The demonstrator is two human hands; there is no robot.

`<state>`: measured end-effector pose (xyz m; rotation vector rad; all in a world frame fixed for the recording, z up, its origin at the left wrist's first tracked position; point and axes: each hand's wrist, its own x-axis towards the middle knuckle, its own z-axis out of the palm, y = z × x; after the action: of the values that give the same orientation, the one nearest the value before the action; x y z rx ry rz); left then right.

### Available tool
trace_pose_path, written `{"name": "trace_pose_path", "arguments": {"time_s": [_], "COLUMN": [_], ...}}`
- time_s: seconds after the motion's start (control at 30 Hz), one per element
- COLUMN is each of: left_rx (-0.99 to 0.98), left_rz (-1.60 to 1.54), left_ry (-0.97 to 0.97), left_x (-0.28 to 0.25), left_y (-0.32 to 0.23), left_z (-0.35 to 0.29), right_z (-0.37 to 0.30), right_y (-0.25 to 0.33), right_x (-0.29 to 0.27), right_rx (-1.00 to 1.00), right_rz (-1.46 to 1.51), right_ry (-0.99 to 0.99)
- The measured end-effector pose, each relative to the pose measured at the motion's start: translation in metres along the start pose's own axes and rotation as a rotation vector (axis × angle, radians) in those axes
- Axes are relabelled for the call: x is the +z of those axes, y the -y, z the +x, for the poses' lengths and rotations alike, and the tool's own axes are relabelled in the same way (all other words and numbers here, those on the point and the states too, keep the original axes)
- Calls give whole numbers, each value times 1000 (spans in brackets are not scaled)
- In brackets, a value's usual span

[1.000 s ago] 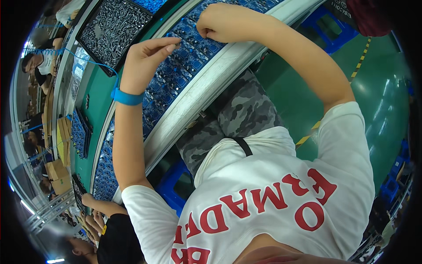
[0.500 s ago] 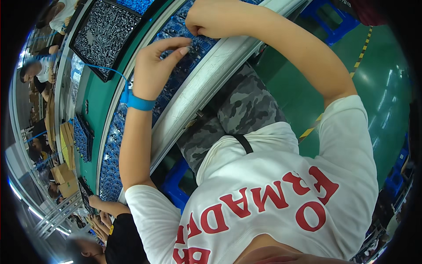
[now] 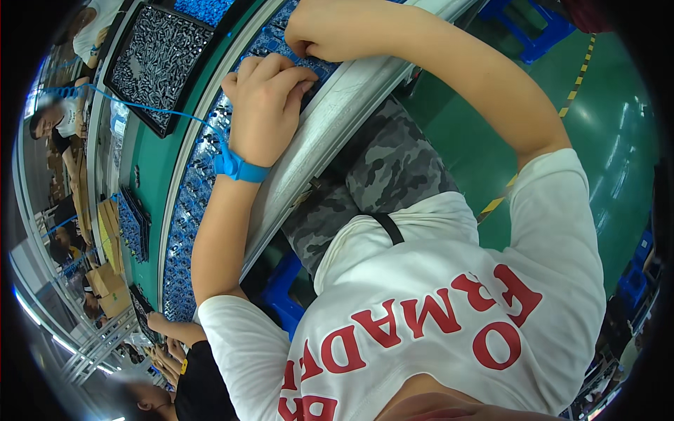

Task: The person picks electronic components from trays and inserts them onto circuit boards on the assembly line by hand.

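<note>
blue circuit boards (image 3: 186, 235): close-set row, running along the line just beyond the pale metal rail (image 3: 337, 116); upright components throughout; partly covered by both hands.

left forearm (image 3: 221, 238): crossing the rail and the near edge of the row. risk: a brush of skin could tilt loose components.

left hand (image 3: 263, 116): above the boards, fingers bent, thumb drawn in toward forefinger; grip narrow; whether anything is pinched, cannot tell. risk: a small part, if held, could slip and be lost among the crowded components.

wrist strap (image 3: 242, 168): blue, on the left wrist.

right hand (image 3: 316, 35): farther and to the right, near the left fingertips; fingers curled, grip narrow, contents hidden. risk: with the hands so near each other, one could knock the other or what it touches.

cord (image 3: 168, 111): blue, thin, running left from the strap over the tray. risk: a sudden pull could snag components or sweep parts out.

green surface (image 3: 147, 158): beyond the row; a small stack of boards (image 3: 132, 224) at left.

tray (image 3: 186, 85): black, far left, heaped with dark metallic parts (image 3: 158, 52).

blue parts (image 3: 203, 8): heaped, beside the tray, to its right. risk: spilled pieces could mix.
</note>
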<state>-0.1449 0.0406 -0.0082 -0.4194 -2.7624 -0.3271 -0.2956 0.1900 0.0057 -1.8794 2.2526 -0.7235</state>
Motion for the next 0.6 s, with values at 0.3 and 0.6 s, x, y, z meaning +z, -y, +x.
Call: {"name": "trace_pose_path", "arguments": {"time_s": [0.3,0.6], "left_rx": [38,1], "left_rz": [60,7], "left_ry": [-17,-65], "left_x": [0,3], "left_y": [-3,-2], "left_z": [1,-3], "right_z": [-1,8], "right_y": [-2,-25], "right_x": [3,33], "right_rx": [-36,-305], "right_rz": [8,322], "right_ry": [-46,-327]}}
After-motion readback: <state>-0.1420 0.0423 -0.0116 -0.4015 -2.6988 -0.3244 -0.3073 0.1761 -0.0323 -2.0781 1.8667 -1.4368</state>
